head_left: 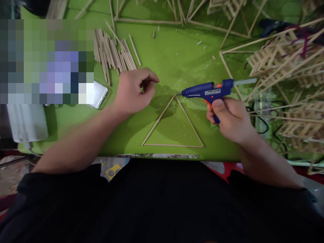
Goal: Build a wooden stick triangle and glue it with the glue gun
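Observation:
My right hand [231, 116] is wrapped round the grip of a blue hot glue gun [202, 90], with fingers at its orange trigger. A pale glue stick [244, 81] sticks out of its back end. The nozzle touches or hovers just over the top corner of a triangle of thin wooden sticks [189, 120] lying flat on the green table. Left of that corner, my left hand [135, 89] hangs apart from the triangle, its fingers curled and thumb close to the index finger. Nothing shows between them.
A pile of loose wooden sticks [113, 54] lies beyond my left hand, near a silvery flat device [98, 94]. At the left stands a white power strip or box [27, 123]. Stick frameworks [301, 131] crowd the right side, with dark cables; more stick frames [149, 21] lie at the back.

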### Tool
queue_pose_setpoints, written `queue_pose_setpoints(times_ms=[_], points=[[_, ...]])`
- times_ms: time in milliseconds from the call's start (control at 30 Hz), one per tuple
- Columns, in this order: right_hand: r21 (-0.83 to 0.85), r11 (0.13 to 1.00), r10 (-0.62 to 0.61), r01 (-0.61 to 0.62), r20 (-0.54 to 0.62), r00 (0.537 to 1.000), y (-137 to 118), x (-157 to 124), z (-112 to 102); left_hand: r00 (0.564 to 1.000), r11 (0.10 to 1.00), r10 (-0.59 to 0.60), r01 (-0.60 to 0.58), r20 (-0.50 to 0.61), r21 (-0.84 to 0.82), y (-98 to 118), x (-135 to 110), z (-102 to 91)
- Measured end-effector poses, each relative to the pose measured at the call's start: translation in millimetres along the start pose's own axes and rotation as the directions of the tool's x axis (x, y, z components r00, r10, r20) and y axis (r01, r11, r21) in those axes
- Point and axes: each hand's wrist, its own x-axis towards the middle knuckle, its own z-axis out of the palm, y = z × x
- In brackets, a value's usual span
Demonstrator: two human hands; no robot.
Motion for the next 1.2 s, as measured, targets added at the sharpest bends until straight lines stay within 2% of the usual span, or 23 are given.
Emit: queue_pose_setpoints(times_ms=[100,267,567,667,800,1067,1200], points=[[0.012,1.0,0.011,-0.011,-0.009,1.0,1,-1,-1,0.997,0.996,-0.083,0.082,0.007,0.015,8,1,-1.0],[0.017,1.0,0.012,-0.012,-0.017,1.0,1,-2,-2,0.988,0.988,-0.153,0.152,0.018,0.014,14,2,-1.6],[-0.015,1.0,0.008,-0.008,-0.016,1.0,0,-3,-2,0.996,0.995,-0.091,0.091,0.011,-0.038,10,1,-0.9],[-0.018,1.0,0.016,-0.016,-0.023,1.0,-5,-4,0,0.994,0.994,-0.108,0.108,0.024,-0.025,13,2,-1.6],[-0.033,0.999,-0.042,0.042,-0.022,0.999,-11,-5,2,0.992,0.992,-0.122,0.122,0.022,-0.013,13,2,-0.9],[0.26,0.964,-0.047,0.061,-0.062,0.997,-9,-5,0,0.992,0.992,-0.126,0.126,-0.023,0.028,18,3,-0.8],[0.401,0.904,-0.086,0.148,-0.167,0.982,-11,-5,-3,0.992,0.992,-0.123,0.124,-0.016,0.026,21,4,-1.4]])
